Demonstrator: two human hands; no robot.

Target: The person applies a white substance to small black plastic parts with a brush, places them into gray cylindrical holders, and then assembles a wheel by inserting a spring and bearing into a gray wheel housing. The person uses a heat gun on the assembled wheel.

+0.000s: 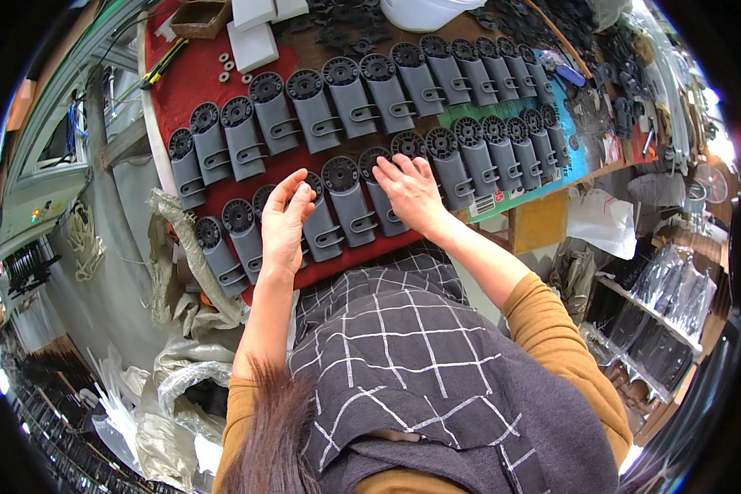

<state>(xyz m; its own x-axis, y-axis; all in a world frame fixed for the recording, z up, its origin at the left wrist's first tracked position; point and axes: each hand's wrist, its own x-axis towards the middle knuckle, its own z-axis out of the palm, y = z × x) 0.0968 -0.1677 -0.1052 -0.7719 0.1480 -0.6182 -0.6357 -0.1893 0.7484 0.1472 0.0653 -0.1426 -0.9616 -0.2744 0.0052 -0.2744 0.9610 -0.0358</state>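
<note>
Two slanting rows of grey plastic housings (352,107), each with a round black slotted end, lie side by side on the table. My left hand (285,226) is raised over the near row, palm turned inward. Its fingers curl toward the thumb; anything between the tips is too small to make out. My right hand (413,196) reaches over the middle of the same row. Its fingers are bent and apart, with the tips at the round end of a housing (376,188). That hand partly covers the neighbouring housing (409,145).
Red cloth (173,90) and a green printed sheet (502,200) lie under the housings. White blocks (253,47), small rings (225,67), a yellow cutter (165,64) and a white tub (424,12) sit farther back. Black parts (337,29) are heaped behind; a white bag (601,221) hangs right.
</note>
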